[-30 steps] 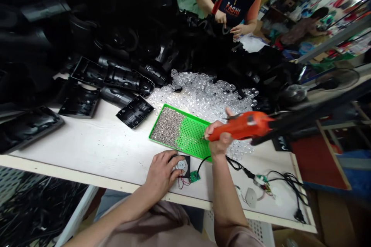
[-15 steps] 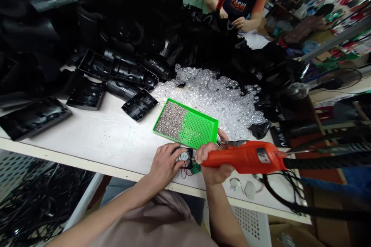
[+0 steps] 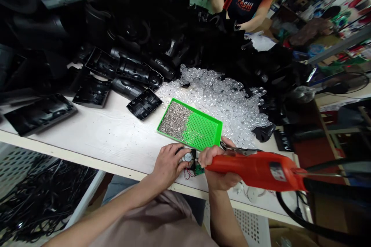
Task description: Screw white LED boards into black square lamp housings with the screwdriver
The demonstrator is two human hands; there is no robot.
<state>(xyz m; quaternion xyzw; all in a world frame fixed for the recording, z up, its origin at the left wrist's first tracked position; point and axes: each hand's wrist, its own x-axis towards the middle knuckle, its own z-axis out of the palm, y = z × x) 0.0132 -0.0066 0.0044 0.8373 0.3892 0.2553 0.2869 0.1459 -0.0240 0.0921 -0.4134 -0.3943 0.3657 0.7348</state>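
An orange-red electric screwdriver (image 3: 252, 168) lies nearly level in my right hand (image 3: 217, 166), its tip pointing left. The tip meets a small black part with a round silver motor (image 3: 188, 157), red wires and a green circuit board (image 3: 198, 169). My left hand (image 3: 168, 164) pinches this motor assembly from the left at the table's front edge. Just beyond the hands lies a green tray (image 3: 203, 125); its left half is covered with tiny metal screws (image 3: 174, 119), and its perforated floor shows on the right.
Clear plastic pieces (image 3: 223, 92) are heaped behind the tray. Black plastic housings (image 3: 145, 104) lie to the left, with a large dark pile behind. Black cables (image 3: 43, 200) fill a crate below left. Another person (image 3: 246, 4) works across the table. The screwdriver's cord (image 3: 292, 212) loops at right.
The view has shifted slightly, so the scene sits a little further right. The screwdriver's rear end has swung lower and nearer. Both hands keep their grip.
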